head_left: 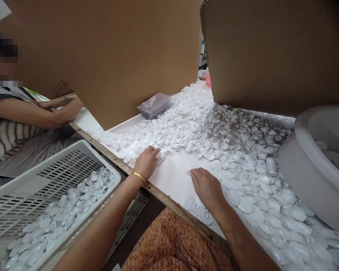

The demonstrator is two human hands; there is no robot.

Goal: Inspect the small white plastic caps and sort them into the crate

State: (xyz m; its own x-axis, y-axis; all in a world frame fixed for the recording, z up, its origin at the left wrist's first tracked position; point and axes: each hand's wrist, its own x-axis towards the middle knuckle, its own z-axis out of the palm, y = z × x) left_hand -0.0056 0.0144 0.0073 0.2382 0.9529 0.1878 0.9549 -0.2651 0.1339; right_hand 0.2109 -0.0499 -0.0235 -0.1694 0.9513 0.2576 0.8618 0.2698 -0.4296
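White cups [183,131] spread across the table [171,174] from twelve to three o'clock of the nearer left hand [145,164], whose grip I cannot tell, while the right hand [209,187] pinches a small white piece [189,172] at its ten o'clock.

gold bangle [139,176], orange patterned garment [169,241], perhaps paisley.

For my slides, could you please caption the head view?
Left hand and right hand amid small white pieces on a table, perforated basket alongside.
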